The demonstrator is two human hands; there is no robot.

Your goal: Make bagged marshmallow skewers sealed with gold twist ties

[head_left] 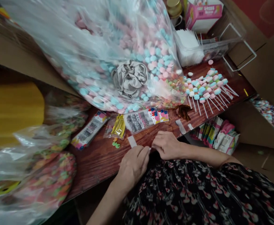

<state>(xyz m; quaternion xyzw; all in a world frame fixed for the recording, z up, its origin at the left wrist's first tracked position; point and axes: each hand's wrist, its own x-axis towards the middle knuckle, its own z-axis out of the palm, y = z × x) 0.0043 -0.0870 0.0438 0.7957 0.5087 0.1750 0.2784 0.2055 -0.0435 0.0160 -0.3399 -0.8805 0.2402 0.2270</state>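
Note:
My left hand (135, 164) and my right hand (166, 144) meet at the table's front edge, close to my body. Both have their fingers pinched together. A tiny pale bit shows between the fingertips, too small to name. Just beyond my left hand lies a white strip (132, 141) on the dark red wooden table (99, 159). Behind the hands are a printed clear packet (139, 121), a small bag of yellow twist ties (118, 125) and a bundle of brown-gold ties (182, 111). To the right, candy lollipops on white sticks (204, 87) lie in a pile.
A big clear bag of pastel candies (155, 62) fills the back, a crumpled grey cloth (130, 78) on it. Bags of gummy candies (55, 178) stand left. A clear bin (212, 47) of white sticks is back right; boxes (263, 125) stand beside the table.

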